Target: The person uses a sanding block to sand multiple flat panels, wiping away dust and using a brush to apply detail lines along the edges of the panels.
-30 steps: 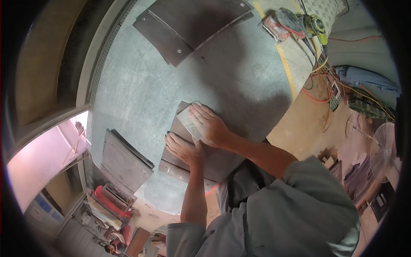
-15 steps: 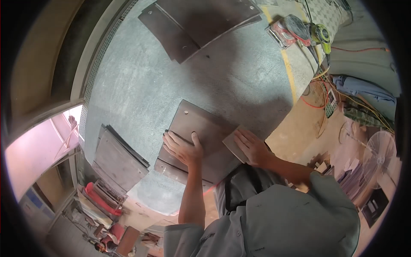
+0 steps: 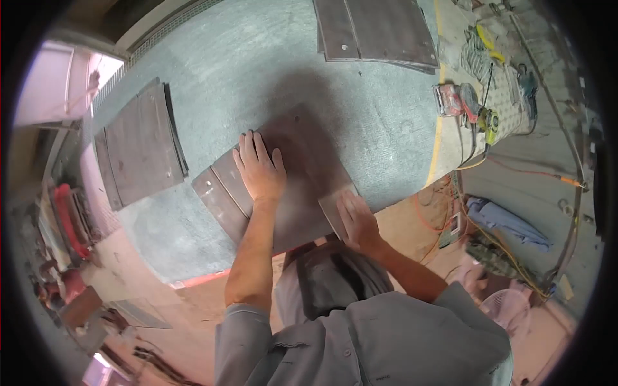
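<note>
A flat dark brown panel [image 3: 293, 193] with a groove near one end and a small hole at its far corner lies on the grey-green worktable [image 3: 399, 145], close to the front edge. My left hand [image 3: 261, 170] presses flat on its surface, fingers spread, beside the groove. At the panel's right side, my right hand [image 3: 358, 224] grips a thin tan rectangular pad [image 3: 330, 209], fingers on top and the thumb hidden. The pad rests against the panel at that edge; its underside cannot be seen.
Stacks of similar brown panels sit at the left [image 3: 141, 145] and far side [image 3: 386, 29] of the table. Beyond a yellow line lie a red-and-grey power sander [image 3: 454, 100] and a yellow-green tool [image 3: 490, 125]. Orange cords, blue cloth [image 3: 508, 222] and a fan [image 3: 508, 307] are at the right.
The whole view has turned and shifted, so the table and stacks appear in other places. My left hand stays flat on the panel, and my right hand still holds the pad at its right side.
</note>
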{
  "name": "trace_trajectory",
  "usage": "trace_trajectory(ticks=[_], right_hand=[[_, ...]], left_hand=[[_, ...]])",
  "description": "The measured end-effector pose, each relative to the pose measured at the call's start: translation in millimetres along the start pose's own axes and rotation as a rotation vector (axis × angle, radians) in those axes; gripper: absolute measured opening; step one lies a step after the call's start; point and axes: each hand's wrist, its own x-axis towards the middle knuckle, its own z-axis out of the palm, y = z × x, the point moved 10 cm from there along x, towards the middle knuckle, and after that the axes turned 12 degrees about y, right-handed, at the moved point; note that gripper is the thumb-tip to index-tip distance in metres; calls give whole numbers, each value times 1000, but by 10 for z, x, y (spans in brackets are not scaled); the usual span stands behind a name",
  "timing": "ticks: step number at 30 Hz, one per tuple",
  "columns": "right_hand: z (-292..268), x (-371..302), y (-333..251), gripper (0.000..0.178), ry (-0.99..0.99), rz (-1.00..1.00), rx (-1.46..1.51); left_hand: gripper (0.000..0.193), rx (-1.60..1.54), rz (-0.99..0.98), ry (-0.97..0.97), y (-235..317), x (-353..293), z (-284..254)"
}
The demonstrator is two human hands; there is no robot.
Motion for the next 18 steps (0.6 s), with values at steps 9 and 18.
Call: trace_trajectory(ticks=[9,18], right_hand=[[-398,371,-493,69,10,-365,-342],[890,2173,-422,71,141,-513,-252]], left_hand=[[100,-3,-588,52,-1457,-1891,-1121],[71,-45,-462,68,-1617,-2149,-1176]])
